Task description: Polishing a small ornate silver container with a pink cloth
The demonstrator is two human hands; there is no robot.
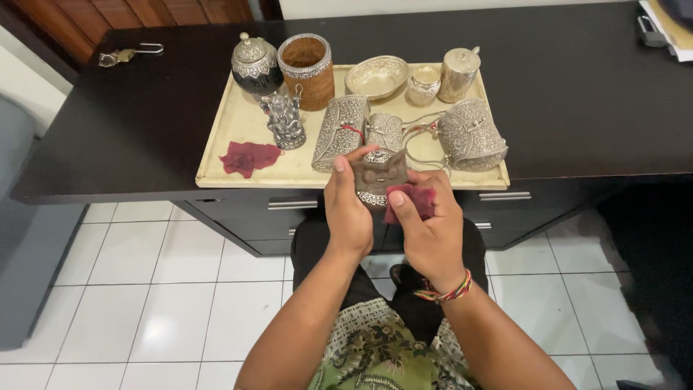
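My left hand [348, 209] grips a small dark ornate silver box [378, 179], held up in front of the tray's near edge. My right hand [431, 225] presses a dark red cloth [411, 200] against the box's right side. Both hands hover above my lap, just below the desk edge. A woven bracelet circles my right wrist.
A cream tray [238, 126] on a black desk [577, 94] holds several embossed silver pieces: a lidded jar [254, 63], a woven cylinder [307, 68], a bowl [377, 76], clutch-shaped boxes [339, 131], a figurine [284, 119], and a second red cloth [247, 157]. Keys [128, 54] lie far left.
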